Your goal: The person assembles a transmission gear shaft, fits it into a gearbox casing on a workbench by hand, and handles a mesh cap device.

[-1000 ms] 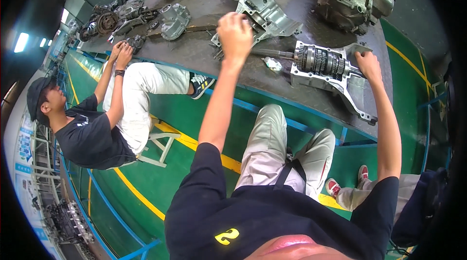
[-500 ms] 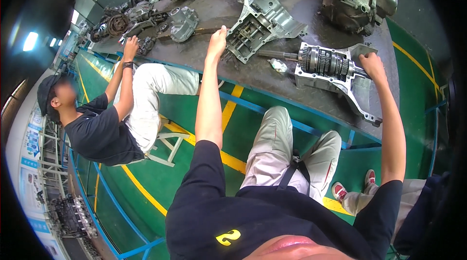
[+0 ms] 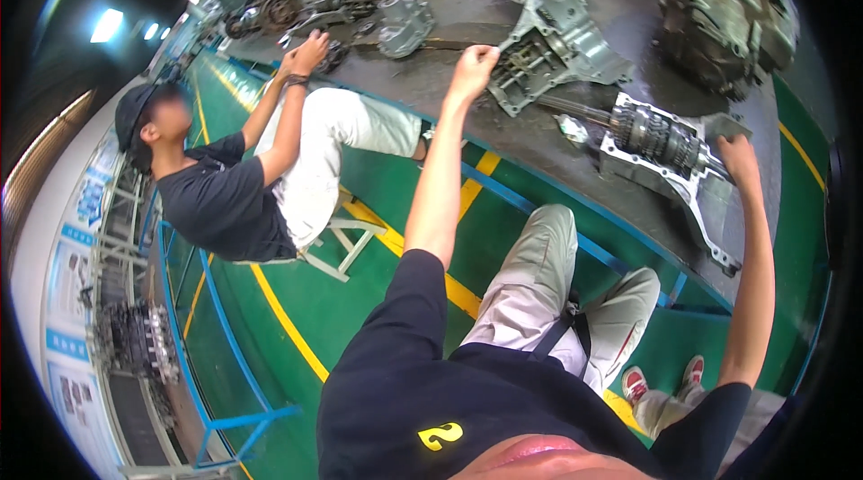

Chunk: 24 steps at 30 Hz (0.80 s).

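Note:
My left hand (image 3: pixel 474 71) is closed at the left edge of an open metal gearbox housing (image 3: pixel 604 50), its fingertips against the rim. Inside that housing, several shift rods (image 3: pixel 532 66) show. To its right lies a second gearbox housing half (image 3: pixel 632 163), open side up, with a shaft carrying a stack of gears (image 3: pixel 661 138) seated in it. My right hand (image 3: pixel 737 159) is closed by the right end of this shaft, over the flared end of the housing; its fingertips are hidden. A long splined shaft end (image 3: pixel 575 110) points left toward the first housing.
A small crumpled wrapper (image 3: pixel 573 129) lies by the splined shaft. Beyond stand a large dark gearbox (image 3: pixel 726 17), a small grey casting (image 3: pixel 404 26) and more metal parts. A seated co-worker (image 3: pixel 229 174) is at the bench's left. Another person's red shoes (image 3: pixel 635 385) show at lower right.
The whole view has shifted, so the bench and parts sit farther right and lower. Both my hands stay at the same housings. The co-worker's two hands now show close together.

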Tool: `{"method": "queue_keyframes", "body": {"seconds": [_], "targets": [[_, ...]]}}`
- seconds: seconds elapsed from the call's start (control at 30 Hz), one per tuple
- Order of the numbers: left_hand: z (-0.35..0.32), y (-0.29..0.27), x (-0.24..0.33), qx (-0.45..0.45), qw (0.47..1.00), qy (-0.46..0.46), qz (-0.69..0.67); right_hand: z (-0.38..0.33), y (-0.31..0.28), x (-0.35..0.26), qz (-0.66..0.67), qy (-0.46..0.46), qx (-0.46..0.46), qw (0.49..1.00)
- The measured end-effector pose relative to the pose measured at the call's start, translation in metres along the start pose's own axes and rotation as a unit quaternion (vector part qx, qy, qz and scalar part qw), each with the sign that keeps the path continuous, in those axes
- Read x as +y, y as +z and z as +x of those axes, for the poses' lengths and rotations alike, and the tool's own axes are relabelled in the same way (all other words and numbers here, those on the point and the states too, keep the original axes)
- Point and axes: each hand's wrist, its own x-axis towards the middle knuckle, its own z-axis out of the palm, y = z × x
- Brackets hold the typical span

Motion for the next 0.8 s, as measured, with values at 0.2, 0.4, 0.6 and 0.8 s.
{"method": "queue_keyframes", "body": {"seconds": [0.2, 0.4, 0.6, 0.8], "targets": [[-0.005, -0.006, 0.008, -0.029, 0.998, -0.031, 0.047, -0.005, 0.002, -0.006, -0.006, -0.007, 0.003, 1.000], [-0.005, -0.009, 0.010, -0.019, 0.998, -0.011, 0.064, 0.001, 0.006, -0.002, 0.009, -0.007, 0.010, 1.000], [-0.003, -0.005, 0.011, -0.018, 0.999, -0.024, 0.016, 0.006, 0.007, 0.005, -0.010, -0.016, -0.008, 1.000], [0.003, -0.012, 0.016, -0.066, 0.996, -0.054, 0.015, 0.013, 0.011, 0.013, 0.005, -0.024, 0.014, 1.000]]}}
